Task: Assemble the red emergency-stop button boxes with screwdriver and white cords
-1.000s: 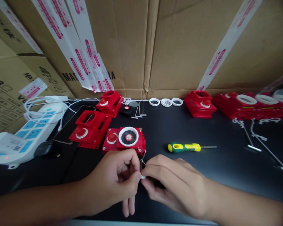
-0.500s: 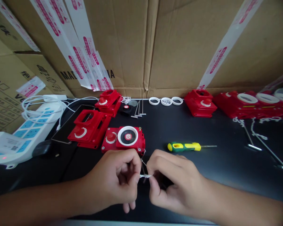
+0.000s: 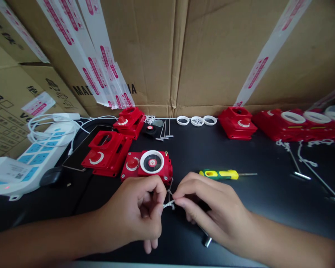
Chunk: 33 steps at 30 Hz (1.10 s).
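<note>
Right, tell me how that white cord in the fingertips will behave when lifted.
Probably floppy: the white cord bends between the left hand and the right hand, with a short end drooping. It looks thin, so likely light. Its lumpy surface may resist slipping.

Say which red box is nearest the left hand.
The white-ringed box directly beyond the left hand, almost meeting it in view; the others sit visibly farther off.

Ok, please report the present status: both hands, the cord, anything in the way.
Left hand, right hand: both pinching cord. Cord spans gap between them. Metal bar partly hidden by right hand; screwdriver just beyond.
</note>
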Motion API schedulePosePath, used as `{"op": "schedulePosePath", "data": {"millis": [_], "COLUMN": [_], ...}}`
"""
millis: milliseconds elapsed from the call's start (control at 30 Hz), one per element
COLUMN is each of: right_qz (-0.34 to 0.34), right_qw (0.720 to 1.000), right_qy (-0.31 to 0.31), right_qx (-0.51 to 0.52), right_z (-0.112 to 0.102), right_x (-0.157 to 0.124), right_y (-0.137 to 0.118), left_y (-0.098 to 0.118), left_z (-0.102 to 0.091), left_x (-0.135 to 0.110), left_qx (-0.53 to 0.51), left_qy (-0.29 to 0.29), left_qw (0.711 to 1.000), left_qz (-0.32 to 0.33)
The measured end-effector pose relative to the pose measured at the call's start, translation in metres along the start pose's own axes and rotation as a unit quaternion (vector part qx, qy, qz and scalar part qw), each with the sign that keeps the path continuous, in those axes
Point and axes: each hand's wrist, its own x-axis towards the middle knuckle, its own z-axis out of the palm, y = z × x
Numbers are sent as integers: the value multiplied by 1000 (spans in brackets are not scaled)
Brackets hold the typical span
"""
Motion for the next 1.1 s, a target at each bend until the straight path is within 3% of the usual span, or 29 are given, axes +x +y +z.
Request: {"op": "schedulePosePath", "data": {"millis": [167,333,400,533,600,833,1100], "right_qz": [91,202,189,98,95,209,243], "right_qw": [993,961,966,994,993,953,944], "right_qy": [-17,-50,-53,-20,-24,-43,-35], "right_qx": [67,182,171,53,60,216,220], "right_z": [-1,1,2,2,1,2,8], "right_x": [-2,-1,0,2,3,5,4], "right_y": [-4,-4,-1,2,0,-4,1], "left_y": [-5,-9,-10,-10,-10,-16,-17], "left_z": [-3,-5,-5,-7,-7,-7,-5], "left_x": [-3,-6,-6,-5,-4,-4,-1], "left_qx": [15,55,47,48,47,51,-16], "left_qy": [-9,14,11,6,-4,-7,-12], "left_qw": [999,989,987,987,988,984,990], "left_qz": [30,138,152,153,145,168,143]}}
